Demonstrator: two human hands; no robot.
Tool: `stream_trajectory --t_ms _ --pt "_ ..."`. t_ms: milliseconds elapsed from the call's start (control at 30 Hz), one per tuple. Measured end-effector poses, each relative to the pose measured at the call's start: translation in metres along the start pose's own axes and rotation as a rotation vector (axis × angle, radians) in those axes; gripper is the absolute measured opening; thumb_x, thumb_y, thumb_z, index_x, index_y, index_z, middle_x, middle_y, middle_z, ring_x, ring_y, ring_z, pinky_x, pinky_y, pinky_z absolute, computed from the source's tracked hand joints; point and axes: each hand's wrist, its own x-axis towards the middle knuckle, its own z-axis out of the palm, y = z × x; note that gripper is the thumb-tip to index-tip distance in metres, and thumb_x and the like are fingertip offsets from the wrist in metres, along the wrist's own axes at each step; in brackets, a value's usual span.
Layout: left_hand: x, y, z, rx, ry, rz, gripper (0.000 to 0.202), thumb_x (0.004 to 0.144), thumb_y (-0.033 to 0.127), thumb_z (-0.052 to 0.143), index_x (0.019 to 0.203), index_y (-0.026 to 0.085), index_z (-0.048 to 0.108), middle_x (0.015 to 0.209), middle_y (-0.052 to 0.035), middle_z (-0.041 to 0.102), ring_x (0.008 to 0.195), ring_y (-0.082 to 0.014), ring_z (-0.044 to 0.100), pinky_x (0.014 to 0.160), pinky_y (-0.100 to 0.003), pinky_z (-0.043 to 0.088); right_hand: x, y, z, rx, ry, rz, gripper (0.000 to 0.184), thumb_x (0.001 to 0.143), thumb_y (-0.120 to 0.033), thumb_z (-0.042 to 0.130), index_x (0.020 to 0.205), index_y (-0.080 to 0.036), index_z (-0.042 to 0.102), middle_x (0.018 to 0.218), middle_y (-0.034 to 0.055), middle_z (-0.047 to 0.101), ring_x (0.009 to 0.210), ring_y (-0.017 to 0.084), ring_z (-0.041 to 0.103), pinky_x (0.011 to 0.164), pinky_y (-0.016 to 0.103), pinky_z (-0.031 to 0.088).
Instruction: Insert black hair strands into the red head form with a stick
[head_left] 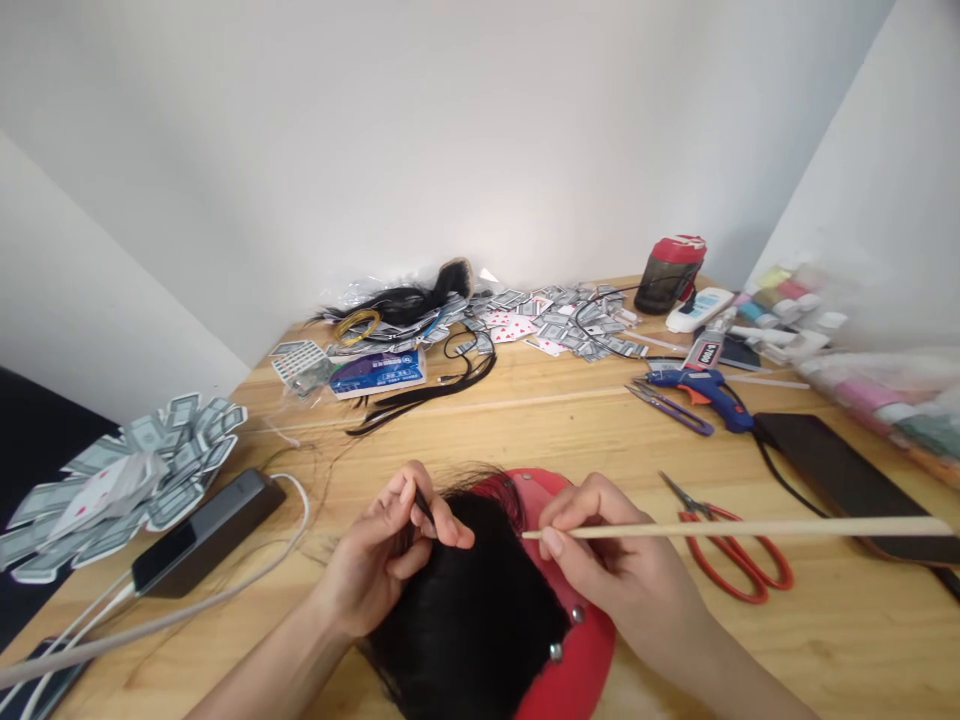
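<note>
A black hair wig [472,610] lies over a red rounded form [581,650] at the near edge of the wooden table [525,420]. My left hand [390,555] is closed, pinching a thin lock of the black hair at the wig's upper left. My right hand [600,555] is closed around a long thin wooden stick [750,528]. The stick points left, and its tip rests at the wig's top edge beside the red form.
Red-handled scissors [731,550] lie right of my right hand. A blue glue gun [701,388], purple snips [671,407], a dark case [847,480] and thread spools [862,390] are at the right. A phone [199,535] with a white cable, card cut-outs [120,480], loose hair [427,385] and a red-lidded cup [670,272] are farther off.
</note>
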Motion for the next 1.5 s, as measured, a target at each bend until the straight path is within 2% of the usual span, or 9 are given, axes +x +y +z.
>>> stream_trajectory --t_ms 233,433,667,933,1067,1233,1500 --pt "0.001 -0.002 -0.002 0.005 0.023 0.001 0.034 0.085 0.035 0.076 0.07 0.016 0.051 0.064 -0.0009 0.068 0.067 -0.012 0.072 0.034 -0.014 0.007 0.001 0.0 -0.002 -0.002 -0.009 -0.006 0.018 0.092 -0.033 0.063 0.077 -0.024 0.057 0.073 0.0 0.06 0.063 0.015 0.052 0.051 0.025 0.034" --pt "0.002 -0.003 -0.002 0.007 0.034 -0.003 0.031 0.084 0.034 0.076 0.072 0.017 0.053 0.062 -0.0006 0.068 0.065 -0.0111 0.071 0.033 -0.015 0.005 0.003 -0.002 -0.004 0.076 -0.032 0.063 0.027 0.089 -0.043 0.067 0.076 -0.022 0.056 0.074 -0.0002 0.062 0.058 0.013 0.049 0.053 0.025 0.035" --pt "0.001 -0.003 0.0 0.031 0.022 0.011 0.033 0.085 0.035 0.075 0.072 0.016 0.053 0.06 -0.0012 0.066 0.059 -0.01 0.067 0.033 -0.015 0.007 0.004 -0.006 -0.007 0.108 -0.031 0.119 0.031 0.089 -0.048 0.068 0.075 -0.022 0.056 0.068 -0.0015 0.062 0.062 0.015 0.054 0.057 0.026 0.039" --pt "0.001 -0.005 0.0 0.074 -0.017 0.032 0.034 0.088 0.036 0.071 0.07 0.016 0.051 0.059 -0.0019 0.065 0.059 -0.0108 0.067 0.033 -0.015 0.008 0.005 -0.012 -0.005 -0.015 -0.025 0.09 0.039 0.092 -0.054 0.061 0.07 -0.022 0.057 0.064 -0.0008 0.06 0.057 0.014 0.051 0.055 0.026 0.042" --pt "0.0 -0.005 0.0 0.086 -0.036 0.042 0.033 0.09 0.036 0.069 0.07 0.016 0.05 0.059 -0.0028 0.065 0.059 -0.0117 0.068 0.033 -0.015 0.008 0.004 -0.011 -0.003 0.02 -0.009 0.106 0.038 0.092 -0.052 0.062 0.069 -0.023 0.053 0.062 -0.0021 0.058 0.053 0.013 0.049 0.053 0.026 0.042" --pt "-0.001 -0.006 0.0 0.087 -0.06 0.045 0.032 0.092 0.035 0.067 0.071 0.016 0.051 0.06 -0.0036 0.067 0.062 -0.0125 0.07 0.034 -0.015 0.009 0.004 -0.008 -0.002 -0.027 0.044 0.034 0.036 0.094 -0.046 0.061 0.068 -0.022 0.056 0.063 -0.0023 0.055 0.056 0.013 0.051 0.055 0.025 0.042" --pt "-0.003 -0.004 0.001 0.099 -0.104 0.042 0.031 0.094 0.035 0.064 0.073 0.016 0.05 0.06 -0.0043 0.068 0.066 -0.0142 0.072 0.035 -0.015 0.009 0.003 -0.004 -0.006 -0.038 -0.042 0.033 0.031 0.097 -0.046 0.055 0.076 -0.024 0.055 0.07 -0.0009 0.056 0.06 0.015 0.053 0.051 0.025 0.041"
